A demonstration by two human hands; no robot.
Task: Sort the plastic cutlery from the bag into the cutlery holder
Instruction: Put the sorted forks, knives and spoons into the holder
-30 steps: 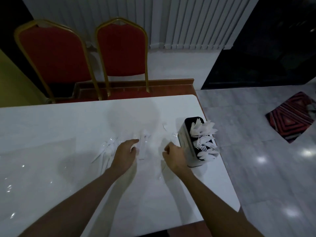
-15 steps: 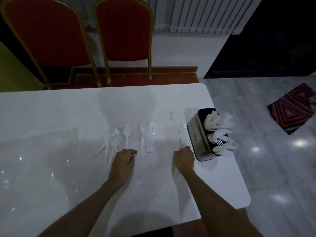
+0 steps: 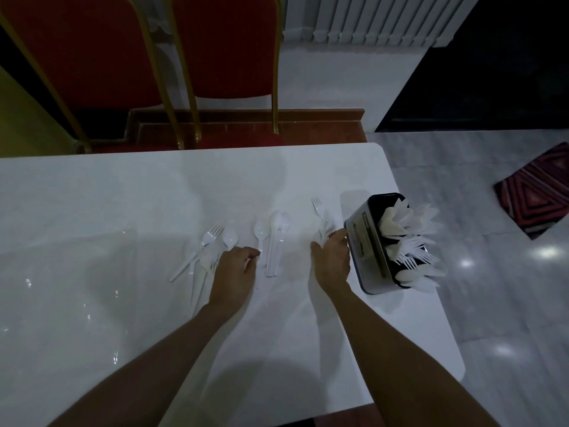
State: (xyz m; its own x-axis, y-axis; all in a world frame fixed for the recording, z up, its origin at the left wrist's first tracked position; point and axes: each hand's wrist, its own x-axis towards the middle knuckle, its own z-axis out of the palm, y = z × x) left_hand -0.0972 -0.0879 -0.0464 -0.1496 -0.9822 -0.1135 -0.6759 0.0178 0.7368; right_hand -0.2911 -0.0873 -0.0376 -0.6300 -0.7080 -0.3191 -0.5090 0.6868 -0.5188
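Dim room, glossy white rectangular table (image 3: 123, 192), two red padded chairs with gold metal frames (image 3: 228, 47) behind it, white vertical blinds (image 3: 369, 16), polished grey tile floor (image 3: 455, 180), red patterned rug (image 3: 535, 192).

On the white desk (image 3: 123, 195) the left hand (image 3: 235, 274) pinches a spoon (image 3: 261, 230) by its handle. The right hand (image 3: 332, 261) grips forks (image 3: 324, 224) just beside the black holder (image 3: 368, 251), which is packed with cutlery (image 3: 412, 241). Loose pieces (image 3: 209, 251) lie left of the left hand.

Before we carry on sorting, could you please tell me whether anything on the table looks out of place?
Only the cutlery holder: it stands close to the table's right edge, and its contents lean out that way.
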